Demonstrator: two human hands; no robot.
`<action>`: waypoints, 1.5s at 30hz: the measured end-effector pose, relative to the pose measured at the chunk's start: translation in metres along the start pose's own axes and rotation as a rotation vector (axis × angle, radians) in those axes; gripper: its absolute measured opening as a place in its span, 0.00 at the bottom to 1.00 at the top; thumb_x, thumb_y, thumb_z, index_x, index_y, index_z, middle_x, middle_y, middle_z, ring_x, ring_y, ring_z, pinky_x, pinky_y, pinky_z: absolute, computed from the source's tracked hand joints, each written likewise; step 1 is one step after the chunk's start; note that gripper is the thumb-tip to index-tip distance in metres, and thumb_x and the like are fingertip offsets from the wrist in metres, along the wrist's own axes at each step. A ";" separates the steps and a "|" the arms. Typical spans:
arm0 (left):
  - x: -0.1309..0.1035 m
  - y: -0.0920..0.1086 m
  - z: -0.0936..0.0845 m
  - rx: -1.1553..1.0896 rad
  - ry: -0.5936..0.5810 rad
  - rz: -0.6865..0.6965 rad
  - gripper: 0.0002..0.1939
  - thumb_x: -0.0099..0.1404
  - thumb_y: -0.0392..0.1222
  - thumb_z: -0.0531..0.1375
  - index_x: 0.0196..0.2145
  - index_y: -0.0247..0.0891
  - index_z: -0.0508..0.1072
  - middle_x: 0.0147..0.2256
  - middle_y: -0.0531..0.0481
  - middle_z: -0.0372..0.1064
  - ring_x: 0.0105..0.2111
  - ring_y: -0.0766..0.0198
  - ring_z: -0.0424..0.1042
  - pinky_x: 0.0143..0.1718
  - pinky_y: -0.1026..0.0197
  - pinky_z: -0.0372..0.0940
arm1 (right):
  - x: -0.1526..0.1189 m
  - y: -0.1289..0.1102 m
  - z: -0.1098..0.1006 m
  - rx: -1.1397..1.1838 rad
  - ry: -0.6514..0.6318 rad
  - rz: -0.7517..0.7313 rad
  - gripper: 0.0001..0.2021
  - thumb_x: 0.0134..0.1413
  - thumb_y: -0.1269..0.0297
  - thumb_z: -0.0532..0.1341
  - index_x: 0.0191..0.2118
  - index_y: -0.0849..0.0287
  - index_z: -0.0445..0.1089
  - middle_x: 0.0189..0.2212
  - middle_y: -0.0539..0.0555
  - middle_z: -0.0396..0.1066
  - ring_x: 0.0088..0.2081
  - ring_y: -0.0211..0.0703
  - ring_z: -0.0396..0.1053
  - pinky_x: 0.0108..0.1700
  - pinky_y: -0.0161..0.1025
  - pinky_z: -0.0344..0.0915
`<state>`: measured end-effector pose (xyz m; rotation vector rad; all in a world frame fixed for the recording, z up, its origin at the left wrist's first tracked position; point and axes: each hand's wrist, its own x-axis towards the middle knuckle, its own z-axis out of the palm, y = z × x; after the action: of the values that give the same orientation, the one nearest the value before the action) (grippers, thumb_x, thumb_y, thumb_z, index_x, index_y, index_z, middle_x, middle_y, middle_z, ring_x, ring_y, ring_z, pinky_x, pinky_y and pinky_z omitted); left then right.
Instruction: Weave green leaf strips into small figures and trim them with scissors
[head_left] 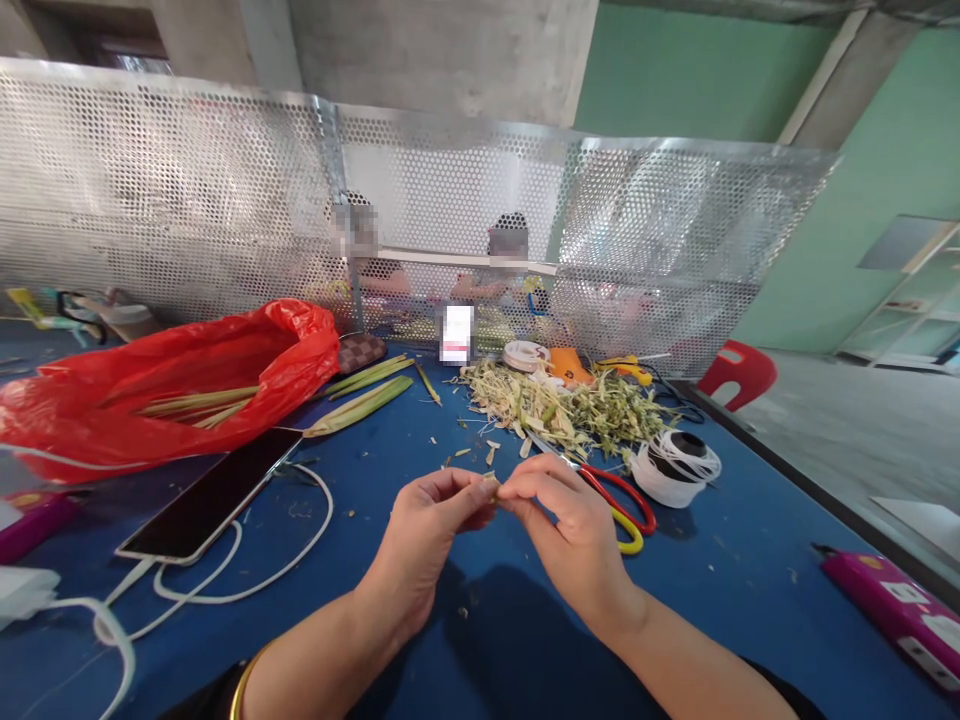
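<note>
Over the middle of the blue table (pixel 315 620) my left hand (pixel 431 525) pinches a small pale plant piece (pixel 491 482) between thumb and index finger. My right hand (pixel 574 530) meets it there, thumb and fingertips closed at the same piece. Most of the piece is hidden by the fingers, so its exact kind does not show. Just beyond my right hand lie scissors (pixel 637 515) with red and yellow handles. Behind them spreads a heap of dry plant scraps (pixel 570 405). Long green-yellow husk leaves (pixel 367 405) rest farther left.
At left sit a red plastic bag (pixel 292 350) holding stalks, a phone (pixel 214 500) and a white cable (pixel 322 525). A spool of white cord (pixel 675 470) and a purple tool (pixel 892 605) stand at right. A perforated metal screen (pixel 450 180) closes the back, with people behind it.
</note>
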<state>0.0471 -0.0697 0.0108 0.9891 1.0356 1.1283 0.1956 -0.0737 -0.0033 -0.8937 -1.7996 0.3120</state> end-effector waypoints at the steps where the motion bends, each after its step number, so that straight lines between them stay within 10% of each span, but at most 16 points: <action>1: 0.000 0.000 0.000 0.008 0.005 0.001 0.12 0.49 0.47 0.67 0.24 0.35 0.75 0.23 0.52 0.70 0.26 0.67 0.68 0.34 0.64 0.64 | 0.000 0.000 0.000 -0.001 -0.001 0.012 0.08 0.58 0.71 0.56 0.33 0.54 0.71 0.31 0.52 0.67 0.32 0.41 0.69 0.36 0.37 0.67; 19: -0.001 -0.002 -0.002 0.484 -0.003 0.391 0.10 0.61 0.43 0.58 0.33 0.39 0.79 0.27 0.51 0.75 0.30 0.62 0.72 0.33 0.66 0.64 | 0.001 -0.002 0.003 0.290 0.028 0.401 0.03 0.53 0.67 0.61 0.35 0.57 0.67 0.29 0.50 0.72 0.32 0.41 0.72 0.37 0.37 0.69; 31: 0.000 0.000 0.000 0.390 -0.031 0.289 0.08 0.57 0.42 0.60 0.26 0.36 0.75 0.24 0.52 0.71 0.27 0.66 0.68 0.30 0.67 0.62 | 0.006 -0.001 -0.002 0.320 -0.010 0.425 0.04 0.52 0.68 0.62 0.35 0.57 0.67 0.27 0.49 0.69 0.28 0.37 0.70 0.32 0.34 0.69; 45: 0.001 0.000 -0.002 0.018 -0.042 0.002 0.09 0.51 0.43 0.65 0.26 0.34 0.75 0.24 0.51 0.70 0.27 0.67 0.67 0.34 0.65 0.63 | 0.001 0.002 0.000 0.092 -0.013 0.113 0.06 0.56 0.73 0.58 0.30 0.57 0.69 0.28 0.50 0.69 0.31 0.37 0.67 0.35 0.34 0.64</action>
<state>0.0450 -0.0689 0.0099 1.0243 1.0123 1.0969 0.1964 -0.0714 -0.0036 -0.9311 -1.7360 0.4702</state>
